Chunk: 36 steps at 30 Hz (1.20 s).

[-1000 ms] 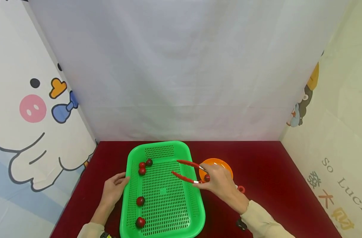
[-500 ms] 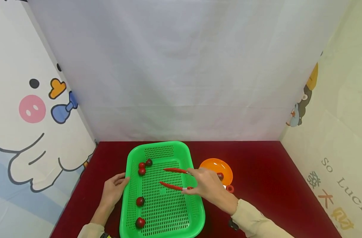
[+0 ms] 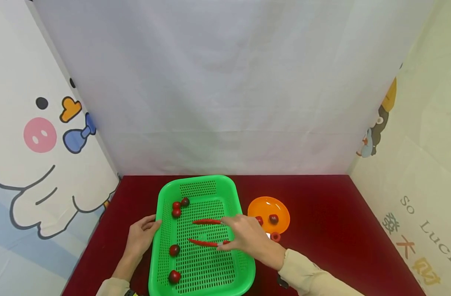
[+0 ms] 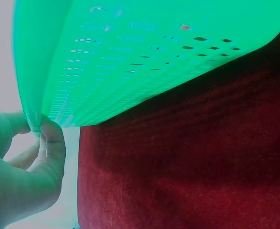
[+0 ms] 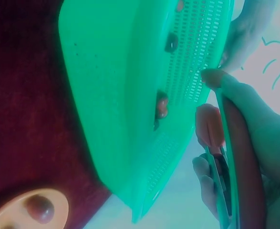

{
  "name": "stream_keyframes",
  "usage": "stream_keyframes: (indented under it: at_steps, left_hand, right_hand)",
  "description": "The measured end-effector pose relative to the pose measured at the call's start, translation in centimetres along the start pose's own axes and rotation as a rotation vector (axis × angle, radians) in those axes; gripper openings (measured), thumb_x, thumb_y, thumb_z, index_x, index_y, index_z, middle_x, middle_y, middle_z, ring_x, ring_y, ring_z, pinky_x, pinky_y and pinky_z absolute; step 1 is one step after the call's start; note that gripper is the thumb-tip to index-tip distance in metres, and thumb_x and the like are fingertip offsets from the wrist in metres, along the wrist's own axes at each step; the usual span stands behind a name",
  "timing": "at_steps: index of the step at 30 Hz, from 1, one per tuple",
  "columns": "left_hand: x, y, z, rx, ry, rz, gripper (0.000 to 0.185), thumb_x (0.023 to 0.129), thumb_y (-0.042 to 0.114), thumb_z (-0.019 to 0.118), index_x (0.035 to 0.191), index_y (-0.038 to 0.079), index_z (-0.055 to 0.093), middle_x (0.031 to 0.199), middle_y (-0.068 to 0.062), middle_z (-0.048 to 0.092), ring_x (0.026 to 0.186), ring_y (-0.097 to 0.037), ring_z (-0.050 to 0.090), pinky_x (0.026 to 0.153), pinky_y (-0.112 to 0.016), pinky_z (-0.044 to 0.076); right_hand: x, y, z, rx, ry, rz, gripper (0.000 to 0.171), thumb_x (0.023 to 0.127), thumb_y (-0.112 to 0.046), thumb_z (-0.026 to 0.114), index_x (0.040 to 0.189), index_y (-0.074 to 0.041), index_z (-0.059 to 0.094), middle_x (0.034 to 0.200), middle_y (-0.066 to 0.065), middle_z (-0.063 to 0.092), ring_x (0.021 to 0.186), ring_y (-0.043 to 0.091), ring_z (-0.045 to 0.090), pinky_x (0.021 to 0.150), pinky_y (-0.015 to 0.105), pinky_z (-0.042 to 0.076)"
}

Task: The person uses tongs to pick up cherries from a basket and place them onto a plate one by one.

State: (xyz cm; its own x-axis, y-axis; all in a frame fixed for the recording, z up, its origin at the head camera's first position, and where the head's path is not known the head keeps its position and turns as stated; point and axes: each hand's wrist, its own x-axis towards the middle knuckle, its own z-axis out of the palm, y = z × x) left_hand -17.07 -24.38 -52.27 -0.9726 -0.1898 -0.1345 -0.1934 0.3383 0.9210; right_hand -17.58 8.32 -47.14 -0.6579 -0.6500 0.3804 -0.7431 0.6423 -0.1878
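tongs over the basket, berries to the left

right hand (image 3: 247, 240) grips red tongs (image 3: 207, 232), arms spread, tips pointing left across the green basket (image 3: 244, 263). nearest red fruit (image 3: 174, 249) lies just left of the lower tip. left hand (image 3: 140, 238) pinches the basket's left rim.

A: The green basket (image 3: 202, 234) looks like smooth moulded plastic, slightly glossy, its floor and walls pierced with rows of slots. The left hand (image 3: 140, 236) grips its rim.

B: The bench (image 3: 321, 230) is covered in dark red cloth, matt and faintly fuzzy in the left wrist view.

A: The red tongs (image 3: 207, 232) in the right hand (image 3: 247, 238) seem to be plastic with a soft sheen.

B: The orange dish (image 3: 268, 207) is shiny plastic; the small tomatoes (image 3: 175, 249) have glossy skin. The backdrop (image 3: 225, 90) is matt white cloth.
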Motion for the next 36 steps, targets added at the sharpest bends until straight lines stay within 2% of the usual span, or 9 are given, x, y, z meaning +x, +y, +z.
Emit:
stream_keyframes:
  at_steps: [8,11,15,18,24,29,36]
  left_hand:
    - [0.1,0.1,0.1,0.001,0.005,0.009,0.047,0.106,0.022,0.061,0.143,-0.008,0.054,0.124,-0.029,0.066,0.093,-0.016,0.07,0.07,-0.022,0.055]
    - [0.2,0.2,0.2,-0.001,0.006,0.013,0.046,0.106,0.021,0.061,0.142,-0.008,0.055,0.123,-0.028,0.067,0.096,-0.019,0.071,0.07,-0.022,0.055]
    - [0.1,0.2,0.2,0.009,0.01,0.01,0.046,0.106,0.02,0.061,0.142,-0.008,0.054,0.122,-0.029,0.066,0.103,-0.029,0.071,0.07,-0.022,0.054]
    - [0.0,0.2,0.1,0.021,0.012,0.006,0.047,0.106,0.021,0.061,0.143,-0.008,0.054,0.123,-0.029,0.066,0.108,-0.035,0.069,0.07,-0.021,0.054]
    - [-0.1,0.2,0.1,0.021,0.013,-0.001,0.047,0.106,0.02,0.061,0.143,-0.008,0.054,0.124,-0.029,0.066,0.107,-0.033,0.069,0.07,-0.021,0.054]
    - [-0.1,0.2,0.1,0.019,0.008,-0.003,0.047,0.106,0.021,0.061,0.143,-0.008,0.054,0.124,-0.029,0.066,0.104,-0.029,0.07,0.07,-0.022,0.054]
    - [-0.1,0.1,0.1,0.02,0.008,0.001,0.048,0.106,0.021,0.061,0.144,-0.008,0.053,0.126,-0.03,0.064,0.11,-0.035,0.068,0.071,-0.021,0.053]
  right_hand:
    - [0.5,-1.0,1.0,0.004,-0.057,-0.053,0.06,0.068,-0.051,0.094,0.107,-0.009,0.074,0.091,-0.001,0.074,0.072,0.012,0.061,0.057,0.017,0.047]
    - [0.6,-1.4,1.3,0.003,-0.086,-0.068,0.058,0.068,-0.052,0.094,0.103,-0.011,0.073,0.08,-0.005,0.069,0.064,0.008,0.053,0.053,0.015,0.04]
    - [0.8,-2.0,1.5,0.0,-0.13,-0.093,0.054,0.069,-0.053,0.093,0.098,-0.014,0.07,0.064,-0.011,0.051,0.058,0.004,0.038,0.05,0.013,0.026]
    - [0.9,-2.5,1.7,-0.015,-0.152,-0.111,0.053,0.07,-0.055,0.092,0.095,-0.014,0.069,0.059,-0.013,0.04,0.056,0.003,0.032,0.049,0.014,0.02]
    - [1.0,-3.4,2.2,-0.06,-0.161,-0.16,0.054,0.069,-0.057,0.092,0.094,-0.015,0.07,0.058,-0.014,0.038,0.055,0.002,0.029,0.048,0.014,0.019]
    - [1.1,-4.1,2.7,-0.08,-0.177,-0.192,0.053,0.07,-0.059,0.09,0.083,-0.018,0.061,0.057,-0.014,0.034,0.053,0.002,0.027,0.048,0.014,0.017]
    - [1.1,-4.7,3.4,-0.126,-0.225,-0.201,0.052,0.071,-0.062,0.088,0.079,-0.019,0.059,0.056,-0.015,0.03,0.053,0.002,0.026,0.047,0.016,0.017]
